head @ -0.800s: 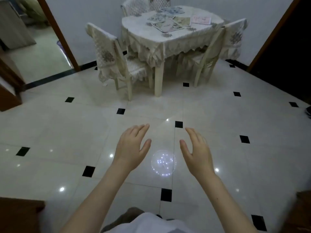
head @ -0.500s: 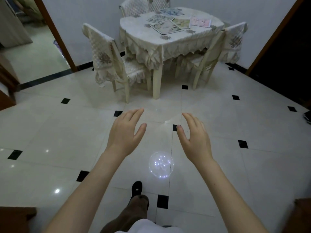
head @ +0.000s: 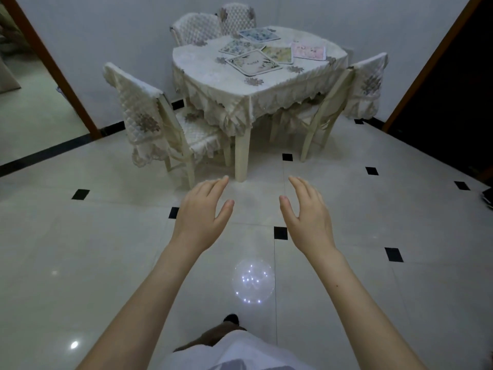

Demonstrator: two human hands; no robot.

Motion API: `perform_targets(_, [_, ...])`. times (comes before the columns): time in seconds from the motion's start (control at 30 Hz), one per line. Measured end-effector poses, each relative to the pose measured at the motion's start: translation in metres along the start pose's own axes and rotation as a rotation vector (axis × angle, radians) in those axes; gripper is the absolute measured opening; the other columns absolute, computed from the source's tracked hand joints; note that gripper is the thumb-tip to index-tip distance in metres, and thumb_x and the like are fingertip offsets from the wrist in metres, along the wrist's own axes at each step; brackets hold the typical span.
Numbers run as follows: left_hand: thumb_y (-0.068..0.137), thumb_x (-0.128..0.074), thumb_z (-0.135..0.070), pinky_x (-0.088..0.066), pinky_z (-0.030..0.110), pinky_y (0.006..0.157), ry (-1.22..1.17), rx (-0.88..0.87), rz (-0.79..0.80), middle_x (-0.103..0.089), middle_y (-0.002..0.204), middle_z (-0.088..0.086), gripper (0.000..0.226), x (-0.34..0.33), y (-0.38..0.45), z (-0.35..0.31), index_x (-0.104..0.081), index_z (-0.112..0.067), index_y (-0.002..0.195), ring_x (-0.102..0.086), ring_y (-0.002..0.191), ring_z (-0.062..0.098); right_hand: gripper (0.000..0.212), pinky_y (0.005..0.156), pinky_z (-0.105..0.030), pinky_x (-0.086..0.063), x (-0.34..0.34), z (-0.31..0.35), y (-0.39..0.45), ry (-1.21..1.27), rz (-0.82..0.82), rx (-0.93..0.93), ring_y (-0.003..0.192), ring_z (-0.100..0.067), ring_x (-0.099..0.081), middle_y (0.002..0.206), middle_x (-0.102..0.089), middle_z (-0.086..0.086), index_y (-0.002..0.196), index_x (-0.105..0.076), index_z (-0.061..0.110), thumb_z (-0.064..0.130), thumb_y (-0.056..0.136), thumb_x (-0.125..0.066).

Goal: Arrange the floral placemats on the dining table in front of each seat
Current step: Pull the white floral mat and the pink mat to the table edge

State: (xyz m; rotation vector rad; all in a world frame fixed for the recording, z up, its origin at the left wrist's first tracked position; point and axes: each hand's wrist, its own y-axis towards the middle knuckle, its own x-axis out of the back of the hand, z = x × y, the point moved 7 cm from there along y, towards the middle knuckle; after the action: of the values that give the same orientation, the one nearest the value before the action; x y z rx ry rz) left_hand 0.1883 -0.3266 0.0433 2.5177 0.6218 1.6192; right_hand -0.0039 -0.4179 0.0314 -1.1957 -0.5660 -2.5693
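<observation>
Several floral placemats (head: 253,62) lie bunched and partly overlapping on the far half of the dining table (head: 213,76), which wears a cream lace cloth. A pink placemat (head: 309,51) sits at the right of the bunch. My left hand (head: 201,216) and my right hand (head: 308,214) are held out in front of me over the floor, well short of the table. Both hold nothing and their fingers are apart.
Chairs with quilted covers stand around the table: one at the left (head: 149,121), one at the right (head: 365,84), two at the back (head: 213,28). The floor is glossy white tile with black insets. A doorway (head: 32,102) opens at left, a dark one at right.
I have walked closer to the table, which now looks larger and nearer. Both hands have stayed held out in front, fingers apart.
</observation>
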Motion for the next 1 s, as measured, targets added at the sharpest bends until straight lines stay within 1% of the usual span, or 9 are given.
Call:
perform_targets(0.2, [0.092,-0.042,-0.036,-0.037,0.034,0.102,-0.002,-0.08,-0.045,-0.05,0.137,0.002,0.051,0.012,0.117,0.025,-0.042,-0.016,0.139,-0.044,0.126,0.019,0.051,0.11,-0.041,-0.035,-0.004,0.018,0.105,0.008,-0.067,0.032,0.136,-0.016,-0.035,0.147,-0.042,0.001,0.141,-0.039,0.021,0.042,0.095,-0.04])
perform_targets(0.33, [0.091,-0.041,-0.037,-0.039,0.036,0.102,-0.025,-0.09,-0.054,-0.052,0.135,0.004,0.052,-0.002,0.176,0.034,-0.043,-0.016,0.138,-0.045,0.125,0.019,0.051,0.11,-0.038,-0.034,-0.015,0.011,0.162,-0.007,-0.062,0.034,0.137,-0.013,-0.033,0.147,-0.041,0.003,0.141,-0.038,0.021,0.043,0.095,-0.039])
perform_targets(0.5, [0.091,-0.039,-0.041,-0.039,0.035,0.101,-0.004,-0.073,-0.025,-0.052,0.134,0.002,0.052,-0.047,0.238,0.047,-0.042,-0.018,0.138,-0.045,0.125,0.017,0.051,0.111,-0.037,-0.032,-0.035,-0.024,0.231,-0.018,-0.027,0.022,0.137,-0.013,-0.032,0.148,-0.04,0.003,0.142,-0.037,0.023,0.044,0.095,-0.039])
perform_targets(0.7, [0.091,-0.037,-0.044,-0.04,0.035,0.099,0.008,-0.015,-0.019,-0.053,0.133,0.001,0.054,-0.101,0.326,0.051,-0.042,-0.019,0.138,-0.047,0.122,0.017,0.051,0.11,-0.041,-0.036,-0.047,-0.072,0.336,0.007,0.001,0.057,0.136,-0.013,-0.034,0.145,-0.043,0.002,0.141,-0.039,0.023,0.044,0.095,-0.039])
perform_targets(0.8, [0.091,-0.038,-0.044,-0.042,0.036,0.097,0.028,0.003,-0.025,-0.055,0.132,0.001,0.054,-0.114,0.377,0.041,-0.042,-0.019,0.138,-0.049,0.12,0.018,0.051,0.109,-0.042,-0.037,-0.04,-0.09,0.39,0.023,0.013,0.074,0.135,-0.014,-0.036,0.144,-0.045,0.002,0.14,-0.04,0.021,0.043,0.095,-0.039])
perform_targets(0.93, [0.091,-0.036,-0.044,-0.04,0.031,0.093,0.033,0.015,-0.052,-0.053,0.129,-0.003,0.052,-0.12,0.446,0.029,-0.038,-0.023,0.139,-0.046,0.117,0.014,0.051,0.11,-0.04,-0.035,-0.029,-0.108,0.462,-0.002,0.027,0.114,0.135,-0.016,-0.036,0.144,-0.044,0.0,0.141,-0.04,0.02,0.042,0.095,-0.039])
perform_targets(1.0, [0.091,-0.036,-0.044,-0.042,0.033,0.094,0.039,0.014,-0.048,-0.053,0.129,-0.002,0.052,-0.125,0.475,0.026,-0.039,-0.021,0.138,-0.047,0.117,0.016,0.05,0.11,-0.041,-0.034,-0.027,-0.116,0.492,-0.006,0.028,0.128,0.135,-0.017,-0.036,0.144,-0.045,-0.001,0.14,-0.04,0.019,0.04,0.095,-0.041])
